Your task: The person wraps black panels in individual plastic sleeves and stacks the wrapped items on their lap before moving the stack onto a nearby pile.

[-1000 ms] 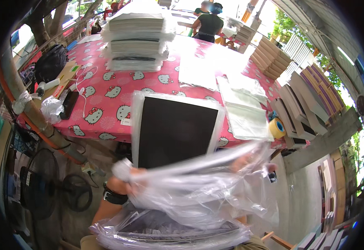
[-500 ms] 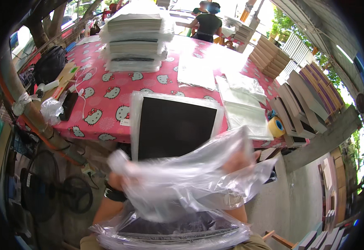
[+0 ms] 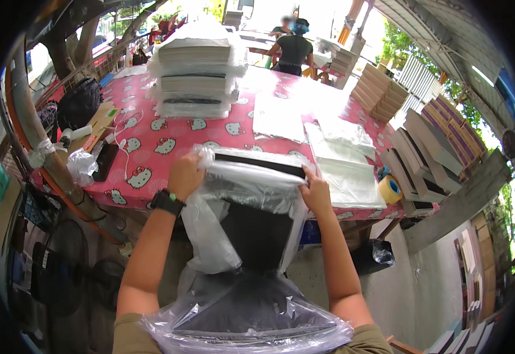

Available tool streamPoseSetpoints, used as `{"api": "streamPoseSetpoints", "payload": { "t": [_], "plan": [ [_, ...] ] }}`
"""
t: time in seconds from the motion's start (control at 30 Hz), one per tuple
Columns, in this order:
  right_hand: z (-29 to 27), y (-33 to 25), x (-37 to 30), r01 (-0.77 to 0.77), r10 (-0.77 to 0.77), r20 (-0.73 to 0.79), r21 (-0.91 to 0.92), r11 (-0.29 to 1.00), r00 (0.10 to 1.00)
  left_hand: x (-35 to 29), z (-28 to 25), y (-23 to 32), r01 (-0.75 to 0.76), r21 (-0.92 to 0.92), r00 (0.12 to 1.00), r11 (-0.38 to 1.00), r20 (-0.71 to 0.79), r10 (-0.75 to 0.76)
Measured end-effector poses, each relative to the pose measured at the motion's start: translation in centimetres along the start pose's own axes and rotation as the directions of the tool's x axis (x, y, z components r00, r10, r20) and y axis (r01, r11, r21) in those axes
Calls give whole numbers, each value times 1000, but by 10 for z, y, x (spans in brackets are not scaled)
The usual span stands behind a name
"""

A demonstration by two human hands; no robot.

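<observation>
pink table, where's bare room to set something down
The pink table looks bare between the tall stack, black box and left hand. Its right front is crowded with translucent sheets and a tape roll, its front middle with the held plastic.

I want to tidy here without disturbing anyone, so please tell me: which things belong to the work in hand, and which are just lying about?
In the work:
clear plastic, held by left hand and right hand
black panel, partly covered

Apparently lying about:
black bag
tape roll
crumpled plastic

Pink-covered table (image 3: 166, 159) | wrapped stack (image 3: 194, 88) | tape roll (image 3: 385, 192) | black panel (image 3: 258, 229), seemingly
</observation>
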State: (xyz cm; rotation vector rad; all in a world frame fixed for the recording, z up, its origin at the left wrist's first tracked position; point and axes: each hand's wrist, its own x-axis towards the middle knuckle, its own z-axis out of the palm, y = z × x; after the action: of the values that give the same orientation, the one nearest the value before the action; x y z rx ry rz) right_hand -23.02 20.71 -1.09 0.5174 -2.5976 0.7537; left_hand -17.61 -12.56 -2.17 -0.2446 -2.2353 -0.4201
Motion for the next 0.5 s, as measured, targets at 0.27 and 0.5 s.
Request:
{"api": "streamPoseSetpoints", "payload": {
  "t": [0.27,0.5],
  "plan": [
    [-100,-48,-67,-223,176,137,625,748,975,-29,-105,72,-60,-185,997,981,-65,49],
    [-94,-36,-86,-662,191,639,744,92,745,-36,-130,62,924,-381,378,33,896,-232]
  ]
}}
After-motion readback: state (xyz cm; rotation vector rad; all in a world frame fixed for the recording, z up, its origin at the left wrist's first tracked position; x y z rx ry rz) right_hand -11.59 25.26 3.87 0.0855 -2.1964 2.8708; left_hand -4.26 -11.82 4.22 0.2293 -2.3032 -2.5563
